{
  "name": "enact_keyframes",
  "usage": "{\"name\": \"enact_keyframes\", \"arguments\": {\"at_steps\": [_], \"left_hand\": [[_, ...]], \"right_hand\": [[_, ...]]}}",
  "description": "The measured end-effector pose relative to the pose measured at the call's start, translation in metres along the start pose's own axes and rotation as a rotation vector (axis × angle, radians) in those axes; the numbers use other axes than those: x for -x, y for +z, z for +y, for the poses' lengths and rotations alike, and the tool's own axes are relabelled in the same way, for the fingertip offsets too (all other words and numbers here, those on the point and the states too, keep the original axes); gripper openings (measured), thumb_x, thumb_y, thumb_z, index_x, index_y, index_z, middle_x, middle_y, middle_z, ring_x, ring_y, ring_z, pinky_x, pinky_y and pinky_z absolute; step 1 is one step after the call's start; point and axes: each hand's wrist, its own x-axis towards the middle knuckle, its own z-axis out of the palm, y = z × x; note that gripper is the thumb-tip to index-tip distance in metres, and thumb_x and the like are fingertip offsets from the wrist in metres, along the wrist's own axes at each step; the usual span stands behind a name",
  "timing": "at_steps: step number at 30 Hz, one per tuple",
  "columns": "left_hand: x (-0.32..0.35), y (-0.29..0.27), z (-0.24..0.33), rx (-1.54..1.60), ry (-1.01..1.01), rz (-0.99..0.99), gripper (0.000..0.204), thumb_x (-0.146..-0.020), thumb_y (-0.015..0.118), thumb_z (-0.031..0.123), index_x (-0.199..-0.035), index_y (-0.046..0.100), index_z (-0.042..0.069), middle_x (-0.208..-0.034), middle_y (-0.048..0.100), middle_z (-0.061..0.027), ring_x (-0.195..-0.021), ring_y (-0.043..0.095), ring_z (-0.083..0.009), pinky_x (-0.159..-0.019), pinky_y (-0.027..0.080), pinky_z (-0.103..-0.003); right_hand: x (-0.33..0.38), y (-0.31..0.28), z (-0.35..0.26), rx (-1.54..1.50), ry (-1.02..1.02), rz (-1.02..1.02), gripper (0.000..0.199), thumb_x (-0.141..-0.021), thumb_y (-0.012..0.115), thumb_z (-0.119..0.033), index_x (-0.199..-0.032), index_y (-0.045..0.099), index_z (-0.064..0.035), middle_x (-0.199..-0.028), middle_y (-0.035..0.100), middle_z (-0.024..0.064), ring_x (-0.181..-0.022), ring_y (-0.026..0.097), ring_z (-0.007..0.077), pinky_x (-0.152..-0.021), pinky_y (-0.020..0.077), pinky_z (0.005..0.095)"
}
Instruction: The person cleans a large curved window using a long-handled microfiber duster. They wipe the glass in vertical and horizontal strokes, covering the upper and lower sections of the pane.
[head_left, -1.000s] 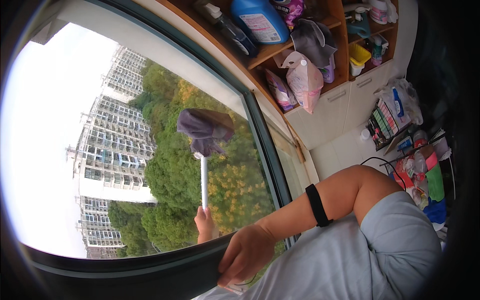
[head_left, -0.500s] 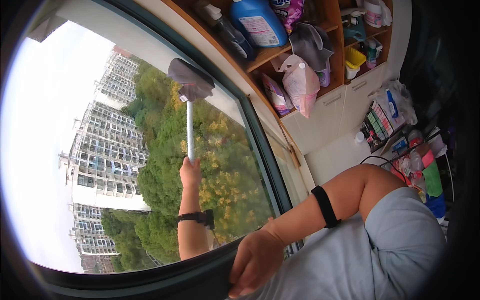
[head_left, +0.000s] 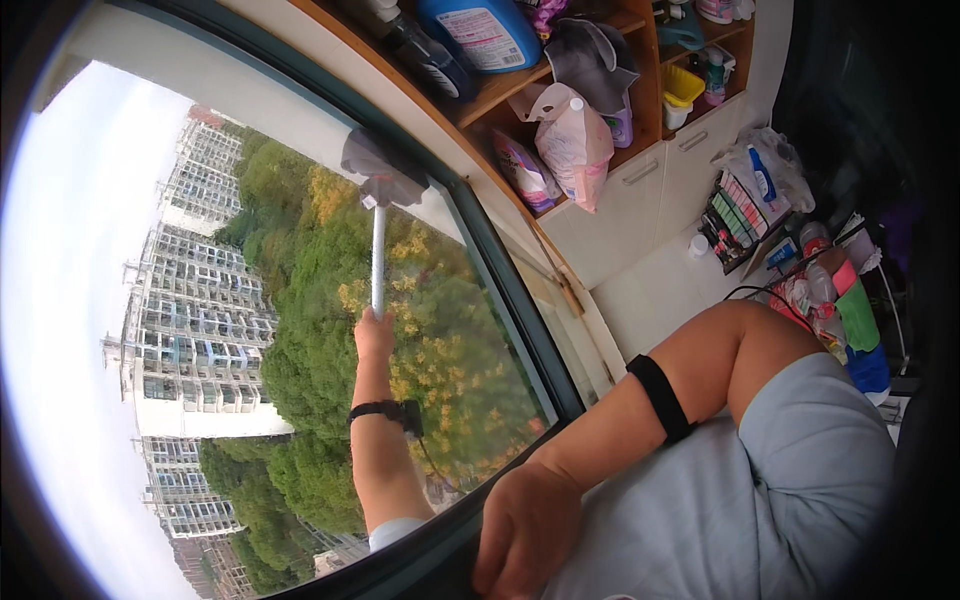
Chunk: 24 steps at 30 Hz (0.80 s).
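Note:
My left arm reaches outside the window, and my left hand (head_left: 374,332) is closed around the pale pole of a window mop (head_left: 378,262). A grey cloth (head_left: 385,170) covers the mop's far end, close to the window's far frame; it looks hazy through the glass. A black band with a small dark device circles my left wrist. Inside, my right hand (head_left: 528,528) is closed over the dark window frame (head_left: 425,560) at the lower edge, its fingertips partly hidden. A black strap (head_left: 660,396) wraps my right forearm.
Wooden shelves (head_left: 500,95) with bottles, bags and a yellow tub (head_left: 682,90) stand at the far right, above white cupboard doors (head_left: 650,190). Clutter and a wire basket (head_left: 738,222) lie to the right. Outside are trees (head_left: 300,370) and tall buildings (head_left: 195,330).
The mop's cloth end has moved closer to the far window frame. My left arm extends further out, its sleeve now showing. The whole view has shifted slightly; my right hand stays at the frame.

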Motion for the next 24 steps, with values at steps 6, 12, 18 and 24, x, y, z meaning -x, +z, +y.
{"name": "enact_keyframes", "arguments": {"at_steps": [6,12,18,24], "left_hand": [[-0.008,0.043,-0.02,-0.012,-0.029,-0.128,0.047,-0.088,0.069,0.039,-0.122,0.06,0.007,-0.104,0.07,-0.0232,-0.098,0.066,-0.0435,-0.084,0.053,-0.05],[0.008,0.077,-0.013,-0.004,-0.027,-0.175,0.052,-0.085,0.071,0.037,-0.119,0.058,-0.001,-0.105,0.068,-0.0252,-0.099,0.066,-0.0417,-0.083,0.052,-0.049],[0.042,0.059,-0.001,0.025,0.014,-0.185,0.049,-0.086,0.07,0.039,-0.112,0.06,-0.001,-0.102,0.069,-0.0258,-0.097,0.066,-0.0442,-0.083,0.052,-0.049],[0.18,0.017,-0.03,0.063,-0.123,-0.315,0.041,-0.087,0.071,0.035,-0.105,0.058,0.001,-0.093,0.068,-0.025,-0.09,0.067,-0.0426,-0.075,0.051,-0.049]], "right_hand": [[0.007,0.01,-0.003,-0.074,0.039,0.03,0.033,-0.106,0.04,-0.009,-0.106,0.072,-0.0004,-0.125,0.067,0.0067,-0.121,0.058,0.0146,-0.106,0.0471,0.0301],[0.006,0.009,0.001,-0.077,0.001,0.027,0.032,-0.106,0.041,-0.01,-0.105,0.072,-0.0002,-0.124,0.068,0.0073,-0.12,0.058,0.0159,-0.106,0.0472,0.0309],[0.0,-0.002,-0.005,-0.03,0.019,-0.012,0.036,-0.105,0.039,-0.013,-0.105,0.072,-0.0015,-0.123,0.067,0.0045,-0.123,0.055,0.015,-0.106,0.047,0.0314],[0.009,0.012,0.0,0.038,-0.027,-0.031,0.025,-0.098,0.048,-0.011,-0.11,0.067,-0.0013,-0.132,0.06,0.0058,-0.125,0.05,0.0145,-0.113,0.0414,0.0288]]}}
